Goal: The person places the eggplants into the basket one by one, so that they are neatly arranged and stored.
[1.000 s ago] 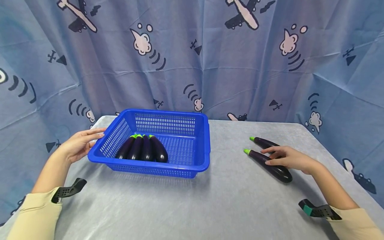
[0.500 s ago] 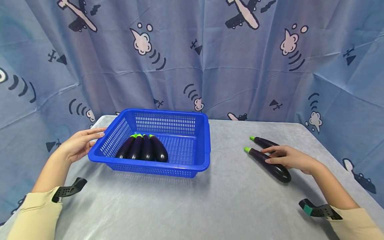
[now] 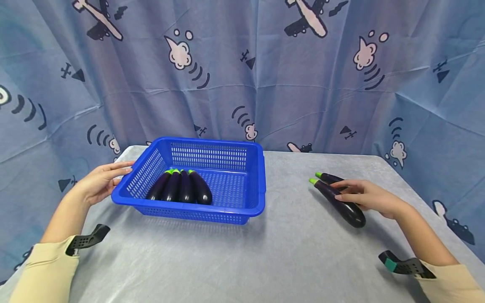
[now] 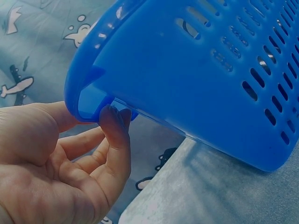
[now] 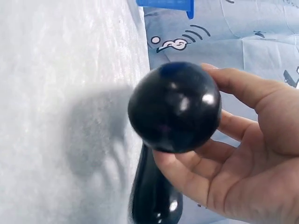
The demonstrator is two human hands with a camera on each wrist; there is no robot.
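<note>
In the head view my left hand (image 3: 99,181) is at the left end of a blue plastic basket (image 3: 197,215). The left wrist view shows its fingers curled at the basket's rim (image 4: 88,56). Several dark purple eggplants (image 3: 185,189) with green stems lie side by side in the basket's left half. Off to the right, my right hand (image 3: 371,198) grips an eggplant (image 3: 350,213) between thumb and fingers, its rounded end toward the right wrist camera (image 5: 175,107). Behind it a second eggplant (image 3: 328,178) lies on the table, partly hidden by the hand.
The grey-white table (image 3: 242,261) has its far edge against a blue curtain (image 3: 212,105) printed with planes and clouds, which also hangs at both sides. Bare tabletop lies between the basket and the right-hand eggplants.
The eggplant in my right hand has risen slightly and shifted a little away from me, overlapping more of the eggplant behind. My left hand and the basket have stayed put.
</note>
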